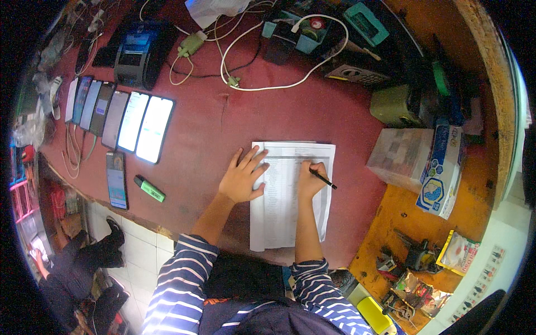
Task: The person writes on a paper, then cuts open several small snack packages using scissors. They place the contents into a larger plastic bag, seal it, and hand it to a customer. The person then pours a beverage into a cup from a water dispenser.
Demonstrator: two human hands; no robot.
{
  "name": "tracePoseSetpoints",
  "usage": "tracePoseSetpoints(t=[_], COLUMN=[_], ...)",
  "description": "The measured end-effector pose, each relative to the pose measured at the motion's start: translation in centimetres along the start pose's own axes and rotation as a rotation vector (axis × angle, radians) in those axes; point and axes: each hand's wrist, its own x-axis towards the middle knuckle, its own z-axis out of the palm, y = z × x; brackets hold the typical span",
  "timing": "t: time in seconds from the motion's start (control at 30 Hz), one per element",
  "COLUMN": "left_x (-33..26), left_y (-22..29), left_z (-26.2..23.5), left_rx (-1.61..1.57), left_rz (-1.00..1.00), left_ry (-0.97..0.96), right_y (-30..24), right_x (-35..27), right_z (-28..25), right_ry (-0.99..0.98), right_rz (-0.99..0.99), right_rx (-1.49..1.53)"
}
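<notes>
A stack of printed sheets (279, 218) with rows of small text lies on the dark red table (212, 117) in front of me. My left hand (243, 177) rests flat on its left edge, fingers spread, holding nothing. Over the upper right part of the top sheet, my right hand (311, 177) grips a black pen (324, 180). The pen's rear end points to the lower right; its tip is hidden by my fingers. To the left of my left hand lies a green highlighter (149, 188) with a dark cap.
Several phones (155, 129) stand in a row at the left, some with lit screens; one phone (116, 180) lies nearer. A black card terminal (137, 53) and a looping white cable (223, 50) are at the back. Boxes (402, 156) line the right side. Another person (84, 262) is at lower left.
</notes>
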Motion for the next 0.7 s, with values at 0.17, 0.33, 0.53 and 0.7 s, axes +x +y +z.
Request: tracePoseSetpoints(t=[0.17,0.33,0.53,0.7], left_x=[-0.1,0.0,0.2,-0.3], left_y=[0.1,0.0,0.2,0.0], left_z=[0.2,0.0,0.1,0.1], left_rx=[-0.008,0.014,0.015,0.009], left_rz=[-0.012,-0.014,-0.021,-0.012], left_ry=[-0.007,-0.014,-0.031,-0.015], right_y=[-0.4,-1.5,-0.5,-0.2], right_x=[0.1,0.3,0.3,0.0], right_z=[0.0,0.0,0.2,0.3], right_ry=[-0.028,-0.007,0.008,-0.003], right_rz=[-0.015,-0.017,0.039,0.031], right_rx=[0.004,0.001,0.084,0.017])
